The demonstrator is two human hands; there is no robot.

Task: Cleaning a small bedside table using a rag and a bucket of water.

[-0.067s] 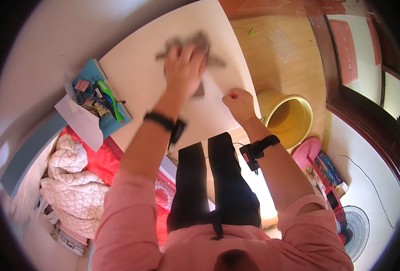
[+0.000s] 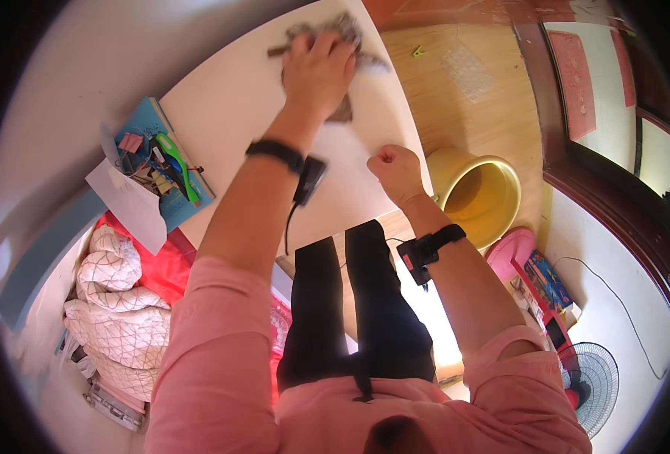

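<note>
On the white tabletop [image 2: 229,129], toward its far edge, lies a crumpled grey-brown cloth [image 2: 340,111]. My left hand [image 2: 320,76] presses down on it with bent fingers gripping it, and folds of cloth stick out around the fingertips. Closed into a fist, my right hand [image 2: 397,172] rests at the table's right edge, with nothing seen in it. A black strap with a small device sits on each wrist.
At the table's left, a blue book [image 2: 144,121] carries a green-handled tool [image 2: 176,163] and small odds and ends, beside a white paper sheet [image 2: 127,204]. A yellow bucket [image 2: 511,189] stands right of the table. A fan [image 2: 596,382] is at lower right, bedding [image 2: 115,318] at lower left.
My left hand has slid the cloth farther away across the tabletop, toward the far edge. My right fist has stayed nearly in place.
</note>
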